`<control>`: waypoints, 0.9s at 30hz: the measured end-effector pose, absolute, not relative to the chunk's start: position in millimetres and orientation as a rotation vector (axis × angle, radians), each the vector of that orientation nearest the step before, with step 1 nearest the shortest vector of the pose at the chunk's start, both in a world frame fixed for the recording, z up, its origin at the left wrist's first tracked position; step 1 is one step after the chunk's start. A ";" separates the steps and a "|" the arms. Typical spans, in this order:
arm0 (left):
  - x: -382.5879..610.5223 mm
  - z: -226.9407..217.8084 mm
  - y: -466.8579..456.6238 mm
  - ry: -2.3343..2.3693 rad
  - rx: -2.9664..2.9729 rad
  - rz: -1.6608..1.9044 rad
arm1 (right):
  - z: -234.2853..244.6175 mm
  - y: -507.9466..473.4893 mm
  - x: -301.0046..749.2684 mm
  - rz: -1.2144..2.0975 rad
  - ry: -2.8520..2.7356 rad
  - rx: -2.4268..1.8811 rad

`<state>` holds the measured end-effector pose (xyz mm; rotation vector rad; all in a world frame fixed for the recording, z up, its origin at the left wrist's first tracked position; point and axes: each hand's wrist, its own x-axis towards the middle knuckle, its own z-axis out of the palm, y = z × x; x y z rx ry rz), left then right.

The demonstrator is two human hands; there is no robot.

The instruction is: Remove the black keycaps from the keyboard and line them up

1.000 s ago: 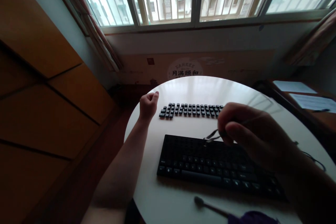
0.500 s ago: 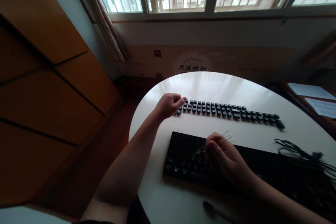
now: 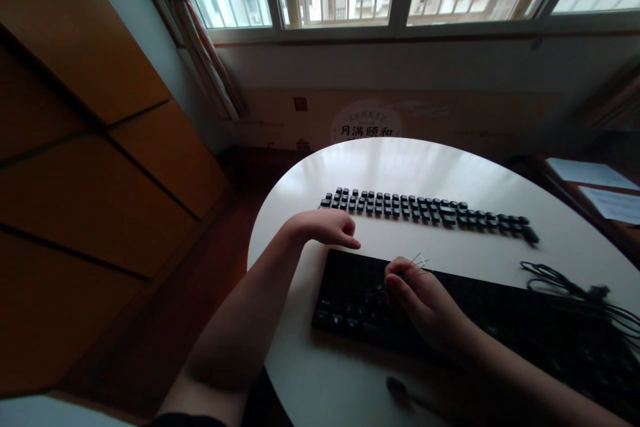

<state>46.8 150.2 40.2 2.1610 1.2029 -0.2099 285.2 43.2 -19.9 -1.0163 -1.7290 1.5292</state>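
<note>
A black keyboard [image 3: 350,273] lies on the white table, with many keys off its left part. Above it, my right hand [image 3: 420,297] is closed around a wire keycap puller [image 3: 421,260], whose thin wires stick out past the fingers. The puller's lower end, over the keys, is dark and hard to make out. My left hand [image 3: 327,227] hovers between the keyboard's far left corner and the loose keycaps [image 3: 395,203]. Its fingers are half curled, thumb and finger apart, with nothing visible between them. The keycaps stand in several rows behind the keyboard.
A coiled black cable [image 3: 565,287] rests at the right of the round white table [image 3: 400,160]. Near the front edge lies a dark-headed brush-like tool [image 3: 397,387]. Papers [image 3: 595,173] sit on a side surface to the right, and a wooden cabinet [image 3: 100,200] stands at left.
My left hand has come back from the left end of the keycap rows toward the keyboard, uncovering the keycaps there. My right hand, with the keycap puller, has shifted slightly left.
</note>
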 end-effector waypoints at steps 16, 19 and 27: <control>52.2 37.0 147.7 1.190 2.164 -0.311 | -8.0 40.8 282.6 1.024 -2.279 -0.919; 52.1 35.3 148.5 1.194 2.169 -0.301 | -6.4 39.0 280.1 0.949 -2.317 -0.884; 50.6 33.3 150.6 1.182 2.173 -0.265 | -8.5 37.2 279.0 0.855 -2.341 -0.760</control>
